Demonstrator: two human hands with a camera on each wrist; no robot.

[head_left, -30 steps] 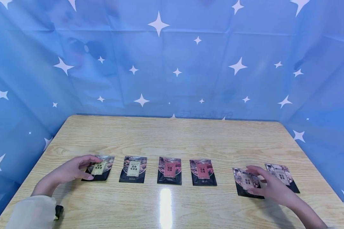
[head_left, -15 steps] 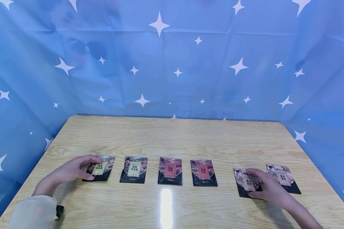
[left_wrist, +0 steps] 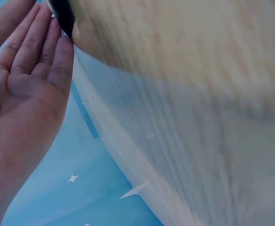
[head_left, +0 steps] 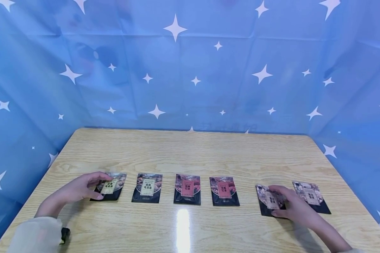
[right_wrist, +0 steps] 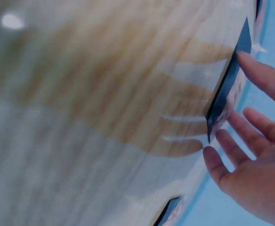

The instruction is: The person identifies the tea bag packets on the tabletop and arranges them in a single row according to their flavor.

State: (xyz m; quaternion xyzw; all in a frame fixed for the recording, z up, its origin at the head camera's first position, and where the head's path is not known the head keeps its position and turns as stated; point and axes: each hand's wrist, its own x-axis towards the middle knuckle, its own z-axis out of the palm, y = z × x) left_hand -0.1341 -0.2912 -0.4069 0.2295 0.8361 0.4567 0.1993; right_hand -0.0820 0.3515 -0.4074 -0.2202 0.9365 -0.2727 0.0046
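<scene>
Several flat tea packets lie in a row on a wooden table. At the left end, my left hand (head_left: 79,189) rests its fingers and thumb on a tea packet with a pale yellow-green label (head_left: 109,187), covering its left side. In the left wrist view the fingers (left_wrist: 29,56) look nearly straight beside a dark packet corner (left_wrist: 64,16). Toward the right, my right hand (head_left: 294,207) touches a tea packet with a pale floral print (head_left: 269,202); thumb and fingers lie across its right part. The right wrist view shows these fingers (right_wrist: 231,146) loosely spread at the packet (right_wrist: 227,89).
Between the hands lie a green-labelled packet (head_left: 147,188) and two red-labelled packets (head_left: 187,189) (head_left: 224,191). Another pale floral packet (head_left: 311,197) sits just beyond the right hand. A small dark object (head_left: 65,234) shows beside the left sleeve (head_left: 36,234). A blue star-patterned curtain (head_left: 190,95) surrounds the wooden table (head_left: 190,149).
My right hand and the pale floral packet under it have shifted slightly left and away from me. The left hand and the other packets keep their places.
</scene>
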